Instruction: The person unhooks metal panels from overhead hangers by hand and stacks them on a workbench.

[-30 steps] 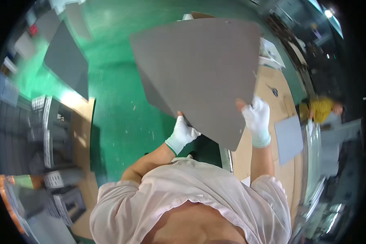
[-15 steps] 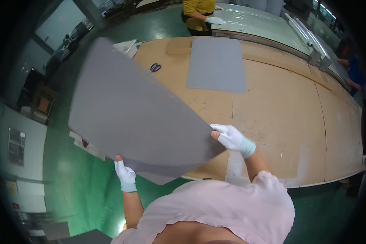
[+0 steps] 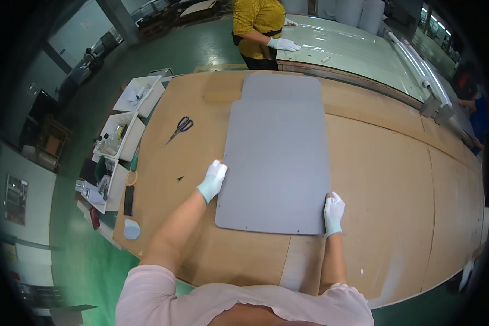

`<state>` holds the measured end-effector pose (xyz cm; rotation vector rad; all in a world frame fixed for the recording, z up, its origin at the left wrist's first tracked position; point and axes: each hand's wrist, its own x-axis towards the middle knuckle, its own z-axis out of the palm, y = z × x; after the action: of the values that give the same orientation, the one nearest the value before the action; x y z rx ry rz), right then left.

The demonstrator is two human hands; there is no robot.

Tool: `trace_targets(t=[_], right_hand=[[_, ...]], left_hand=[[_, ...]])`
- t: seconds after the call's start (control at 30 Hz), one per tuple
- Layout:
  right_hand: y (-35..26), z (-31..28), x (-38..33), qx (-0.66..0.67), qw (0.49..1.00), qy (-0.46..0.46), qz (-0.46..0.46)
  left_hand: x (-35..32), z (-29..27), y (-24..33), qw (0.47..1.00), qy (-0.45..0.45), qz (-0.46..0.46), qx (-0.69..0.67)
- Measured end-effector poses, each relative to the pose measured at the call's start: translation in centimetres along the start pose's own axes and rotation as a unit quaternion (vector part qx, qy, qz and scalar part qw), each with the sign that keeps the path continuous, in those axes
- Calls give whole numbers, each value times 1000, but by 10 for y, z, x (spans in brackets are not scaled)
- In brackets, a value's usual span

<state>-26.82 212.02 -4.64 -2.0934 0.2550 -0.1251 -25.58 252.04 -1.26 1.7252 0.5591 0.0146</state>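
In the head view, a broad tan surface (image 3: 386, 179) fills the middle, its boards meeting at dark seams, with pale scuffs toward the near edge. The task's thing, a large gray panel (image 3: 277, 163) with rounded corners, lies flat near its middle, overlapping a second gray panel (image 3: 281, 87) on the far side. The left hand (image 3: 212, 182), in a white glove, touches the left edge with its fingers (image 3: 221, 169) curled close together; the gloved right hand (image 3: 334, 213) is against the right edge, its fingers narrow. Whether either grips the panel I cannot tell.

Dark-handled scissors (image 3: 185, 125) lie left of the panels. Along the left side stand white bins (image 3: 137, 140) of small items, beside a black oblong (image 3: 129, 201) and a pale blue disc (image 3: 131, 229).

The room has a green floor (image 3: 73, 239) and pale walls (image 3: 38, 185). Beyond the far edge, a person in a mustard top (image 3: 261, 22) rests a gloved hand (image 3: 283, 44) on a glossy pale-green sheet (image 3: 353, 43).

As for labels, a framed board (image 3: 16, 199) on the left wall is too blurred to read, and any lettering on the binned items is too small to tell.
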Motion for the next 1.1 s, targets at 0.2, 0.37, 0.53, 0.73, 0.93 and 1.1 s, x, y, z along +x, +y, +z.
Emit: trace_targets(t=[0.2,0.37,0.53,0.73,0.93,1.1], right_hand=[[14,52,124,-57,993,21,-102],[-7,77,175,-50,995,30,-83],[-27,71,185,-175,981,47,-70],[-47,85,85,-231,954,40,-188],[-26,102,-117,-8,956,-242,-165],[-75,120,-229,-2,797,-590,-127]], left_hand=[[119,31,32,992,-12,72,101],[179,46,56,989,25,119,88],[209,56,55,991,18,130,39],[125,55,33,971,94,180,128],[-122,-12,-69,991,69,76,90],[-287,-134,-108,958,252,-24,135]])
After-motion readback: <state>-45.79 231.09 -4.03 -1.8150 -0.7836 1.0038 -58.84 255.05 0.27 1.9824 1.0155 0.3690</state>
